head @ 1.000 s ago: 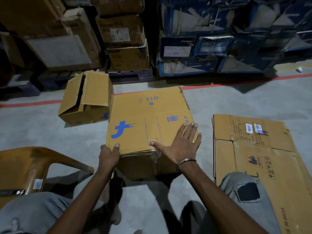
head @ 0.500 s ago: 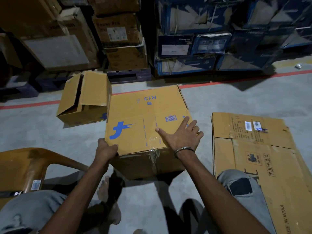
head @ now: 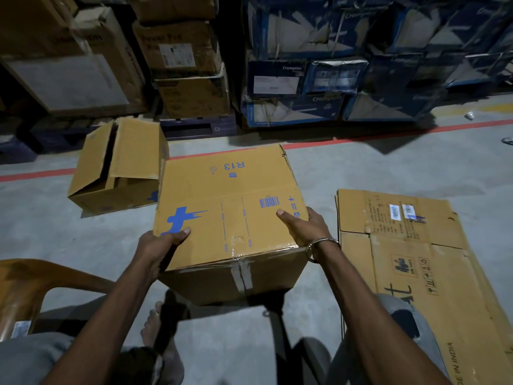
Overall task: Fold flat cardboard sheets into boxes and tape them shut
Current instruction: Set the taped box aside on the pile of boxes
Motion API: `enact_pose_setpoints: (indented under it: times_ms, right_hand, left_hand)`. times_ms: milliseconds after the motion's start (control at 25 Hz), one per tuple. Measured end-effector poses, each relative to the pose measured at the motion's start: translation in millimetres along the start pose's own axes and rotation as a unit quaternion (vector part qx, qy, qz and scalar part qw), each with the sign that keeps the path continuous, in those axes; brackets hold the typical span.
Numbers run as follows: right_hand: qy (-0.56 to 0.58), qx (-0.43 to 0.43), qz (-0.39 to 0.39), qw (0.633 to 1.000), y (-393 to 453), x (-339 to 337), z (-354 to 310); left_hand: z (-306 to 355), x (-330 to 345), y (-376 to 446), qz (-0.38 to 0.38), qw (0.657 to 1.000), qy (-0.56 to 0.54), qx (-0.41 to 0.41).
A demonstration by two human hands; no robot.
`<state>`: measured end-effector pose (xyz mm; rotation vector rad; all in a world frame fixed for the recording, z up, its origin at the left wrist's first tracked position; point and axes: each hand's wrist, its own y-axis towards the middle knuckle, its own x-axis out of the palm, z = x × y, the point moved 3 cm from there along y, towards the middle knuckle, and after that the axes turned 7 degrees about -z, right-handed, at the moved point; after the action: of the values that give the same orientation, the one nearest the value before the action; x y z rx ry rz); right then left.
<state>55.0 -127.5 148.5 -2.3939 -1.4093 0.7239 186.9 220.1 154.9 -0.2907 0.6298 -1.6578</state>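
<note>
A brown cardboard box [head: 227, 207] with a blue logo and "R13" print sits in front of me, its top flaps closed and clear tape running over the near edge. My left hand [head: 159, 243] grips the near left corner, thumb on top. My right hand [head: 305, 227] grips the near right corner, thumb lying on the top face and fingers wrapped down the side. The box looks tilted, its near bottom edge raised above the floor.
An open, untaped box [head: 116, 168] lies on its side at the left rear. Flat cardboard sheets [head: 416, 262] are stacked on the floor at right. An orange plastic chair [head: 33, 284] stands at lower left. Stacked cartons line the back behind a red floor line.
My right hand slid from lying flat on the box top to gripping the right corner. My left hand kept its hold on the left corner. The box came closer and lifted.
</note>
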Motion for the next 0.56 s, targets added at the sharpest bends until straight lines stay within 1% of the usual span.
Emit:
enact_pose_setpoints:
  times_ms: [120,160,280,360,440,480,520,560]
  right_hand:
    - [0.019,-0.042,0.020,0.999,-17,3,-3]
    - [0.033,-0.065,0.016,0.997,-23,2,-8]
    - [0.085,-0.142,-0.008,0.986,-30,0,-22]
    - [0.079,-0.163,-0.012,0.983,-29,-1,-21]
    - [0.022,-0.145,0.010,0.989,-23,-1,-8]
    - [-0.023,-0.108,0.025,0.994,-19,1,2]
    - [-0.066,-0.062,0.040,0.995,-15,3,13]
    - [-0.093,0.000,0.052,0.994,-10,7,28]
  left_hand:
    - [4,-8,-5,0.010,0.999,-0.014,0.028]
    - [4,-11,-6,0.016,0.999,-0.017,0.044]
    - [8,-16,-18,0.027,0.991,-0.027,0.126]
    - [1,-15,-21,0.039,0.988,-0.018,0.146]
    - [-14,-13,-19,0.053,0.989,0.049,0.132]
    - [-25,-10,-16,0.056,0.987,0.095,0.114]
    - [-39,-7,-10,0.041,0.987,0.127,0.093]
    - [-54,-4,-3,0.013,0.988,0.134,0.078]
